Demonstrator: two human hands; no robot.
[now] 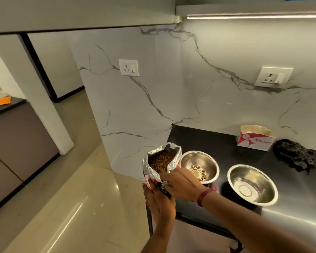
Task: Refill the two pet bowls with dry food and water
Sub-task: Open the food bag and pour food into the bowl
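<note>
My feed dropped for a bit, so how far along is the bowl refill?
Done: only a few kibbles lie in the left bowl. In hand: left hand and right hand hold the open bag beside it. Left: likely more kibble, and water, since the right bowl looks empty.

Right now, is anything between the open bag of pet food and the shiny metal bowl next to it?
Nothing visible. The silver foil bag of brown kibble, in the left hand and right hand, sits beside the round steel bowl.
</note>
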